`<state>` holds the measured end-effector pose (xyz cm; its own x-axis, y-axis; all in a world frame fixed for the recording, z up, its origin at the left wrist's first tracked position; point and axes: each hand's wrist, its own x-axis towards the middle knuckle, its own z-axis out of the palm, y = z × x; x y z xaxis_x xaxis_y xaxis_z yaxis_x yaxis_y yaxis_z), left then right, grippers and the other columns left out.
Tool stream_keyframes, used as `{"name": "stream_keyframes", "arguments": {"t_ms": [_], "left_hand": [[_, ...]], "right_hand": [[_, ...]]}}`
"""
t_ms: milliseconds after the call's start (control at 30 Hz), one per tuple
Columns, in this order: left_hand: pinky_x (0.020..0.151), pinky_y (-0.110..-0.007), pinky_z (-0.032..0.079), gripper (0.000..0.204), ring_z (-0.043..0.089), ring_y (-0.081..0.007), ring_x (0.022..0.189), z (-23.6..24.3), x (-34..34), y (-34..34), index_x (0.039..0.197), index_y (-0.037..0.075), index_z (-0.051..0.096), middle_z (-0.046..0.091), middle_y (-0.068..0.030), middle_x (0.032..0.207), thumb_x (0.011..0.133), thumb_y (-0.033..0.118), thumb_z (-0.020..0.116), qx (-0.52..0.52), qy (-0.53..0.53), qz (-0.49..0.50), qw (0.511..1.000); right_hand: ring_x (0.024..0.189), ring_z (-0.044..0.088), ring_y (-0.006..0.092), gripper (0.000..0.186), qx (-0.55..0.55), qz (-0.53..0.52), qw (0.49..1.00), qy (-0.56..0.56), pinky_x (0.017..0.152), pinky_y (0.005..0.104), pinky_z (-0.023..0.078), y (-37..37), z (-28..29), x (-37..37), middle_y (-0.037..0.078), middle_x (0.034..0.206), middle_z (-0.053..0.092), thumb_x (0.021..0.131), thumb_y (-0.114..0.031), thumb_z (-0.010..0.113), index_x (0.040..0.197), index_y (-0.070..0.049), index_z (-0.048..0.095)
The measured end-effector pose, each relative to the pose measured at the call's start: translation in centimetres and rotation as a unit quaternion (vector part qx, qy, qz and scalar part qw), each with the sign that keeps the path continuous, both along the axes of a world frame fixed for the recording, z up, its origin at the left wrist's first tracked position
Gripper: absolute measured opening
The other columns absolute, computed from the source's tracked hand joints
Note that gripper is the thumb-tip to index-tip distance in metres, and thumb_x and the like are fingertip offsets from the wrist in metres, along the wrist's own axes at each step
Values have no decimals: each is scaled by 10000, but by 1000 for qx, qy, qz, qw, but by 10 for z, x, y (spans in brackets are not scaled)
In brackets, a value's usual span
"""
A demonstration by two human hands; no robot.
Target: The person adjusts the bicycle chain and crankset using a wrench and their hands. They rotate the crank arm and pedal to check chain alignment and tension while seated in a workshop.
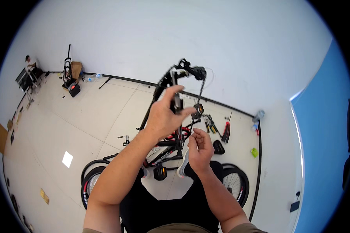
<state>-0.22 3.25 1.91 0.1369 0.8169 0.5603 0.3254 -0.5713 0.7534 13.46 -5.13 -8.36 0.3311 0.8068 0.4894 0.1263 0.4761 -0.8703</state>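
Note:
A partly assembled black and red bicycle (pixel 162 157) is in front of me, between my legs. Black parts (pixel 188 68) top its upright silver post (pixel 174 79), with a chain (pixel 202 90) hanging down at the right. My left hand (pixel 163 118) is open beside the post, thumb and forefinger spread; whether it touches the post is unclear. Below a black pedal (pixel 198 111), my right hand (pixel 199 149) has its fingers curled together; what is in them, if anything, is hidden. A second pedal (pixel 160 172) shows low down between my shoes.
Pliers (pixel 210 125), a red-and-black part (pixel 225 133) and a black saddle-like item (pixel 218 147) lie at right. A green object (pixel 254 152) sits near the wall. At back left are a seated person (pixel 33 66), a cardboard box (pixel 76 69) and scattered items. A blue wall (pixel 319 128) stands right.

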Motion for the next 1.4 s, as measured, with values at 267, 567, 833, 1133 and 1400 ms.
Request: {"name": "stream_keyframes", "arguments": {"t_ms": [267,567,833,1133,1400], "left_hand": [[546,-287,454,352,548,-115,573,-11,11,25,1183,153,585,588,-18,657,914,286,769,73,19,137,988],[662,-201,433,304,506,-44,763,-8,19,24,1214,20,563,566,-6,939,945,68,695,97,-22,94,991],[586,-192,380,319,469,-41,677,-4,18,15,1248,27,550,556,-1,864,967,124,665,61,16,155,986],[419,-188,317,338,503,-43,522,-7,24,18,1183,2,507,584,-37,742,977,236,638,74,56,185,978],[412,-186,337,270,470,-41,505,-8,23,20,831,-11,568,618,-93,985,953,208,670,94,50,195,975]], "right_hand": [[630,590,121,204,-403,-19,886,229,509,249,431,4,-131,47,60,825,640,885,-52,612,1071,32,632],[633,576,131,244,-416,-81,853,305,511,274,446,79,-203,68,68,838,632,895,-63,585,1113,25,652],[1082,634,349,292,-239,-106,965,25,979,415,499,136,-190,53,166,1130,684,796,-109,652,1072,-65,735],[803,686,340,285,-309,-58,947,64,776,415,527,149,-171,88,167,844,721,894,-303,690,950,-28,742],[785,699,285,265,-300,-12,954,-6,750,369,534,155,-178,114,160,848,735,874,-221,692,993,9,747]]}}
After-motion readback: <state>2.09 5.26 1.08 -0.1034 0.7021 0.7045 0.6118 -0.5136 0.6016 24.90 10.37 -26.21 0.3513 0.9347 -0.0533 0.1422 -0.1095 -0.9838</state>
